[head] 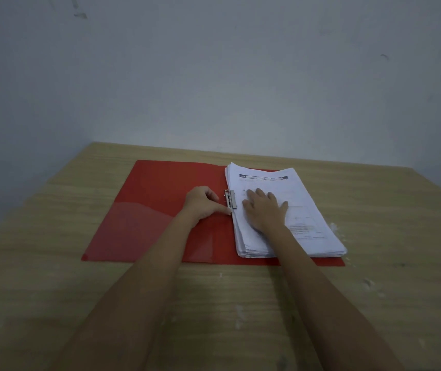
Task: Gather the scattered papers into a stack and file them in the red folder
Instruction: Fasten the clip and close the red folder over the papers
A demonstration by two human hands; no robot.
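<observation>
A thin red plastic folder (pixel 160 210) is laid open and flat; a thick stack of white printed papers (pixel 307 204) is set on its three-o'clock half, edges roughly squared

It looked like a plain office or study corner. A light wood-grain desk (pixel 53 277) spread before the person and met a bare, scuffed grey wall (pixel 214 76) at 12 o'clock. On the desk, an open red folder (pixel 155 199) with a metal clip (pixel 230 198) lay toward 11 o'clock. A thick stack of printed papers (pixel 310 210) sat on its 1 o'clock half. Paperwork was all that furnished the place.
</observation>
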